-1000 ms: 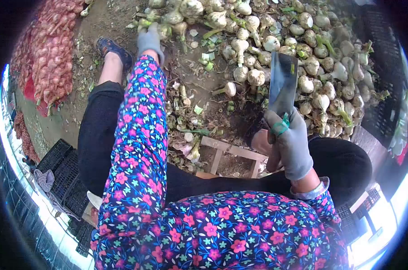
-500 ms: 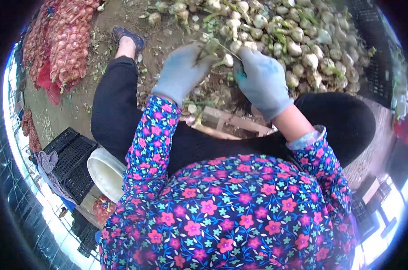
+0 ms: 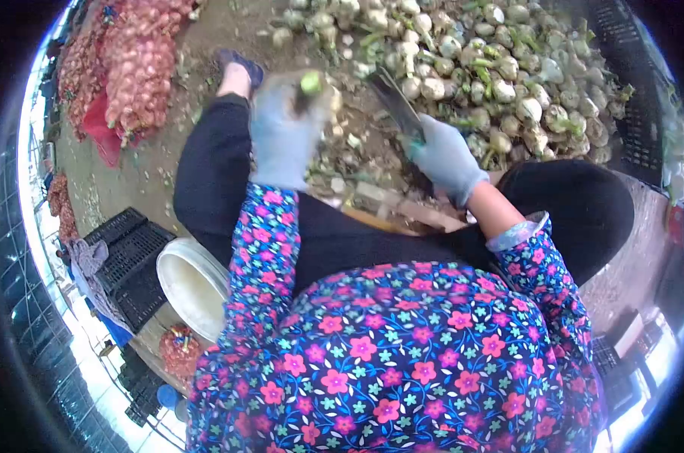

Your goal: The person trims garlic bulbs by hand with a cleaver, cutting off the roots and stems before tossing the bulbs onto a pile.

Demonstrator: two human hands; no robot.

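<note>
You could read no text, label, brand, number or sign in this view. None was legible on the dark flat metal knife [image 3: 394, 100], the red mesh sacks [image 3: 139, 69], the black plastic crates [image 3: 129, 260] or the white plastic bucket [image 3: 192, 285].

My left hand [image 3: 285, 134], gloved, is held out in front of me on a half-straightened arm, its fingers seemingly curled shut, though blur smears them. My right hand [image 3: 446, 157], gloved too, is clenched in a tight fist, wrist bare beyond the sleeve, elbow bent at my side.
</note>
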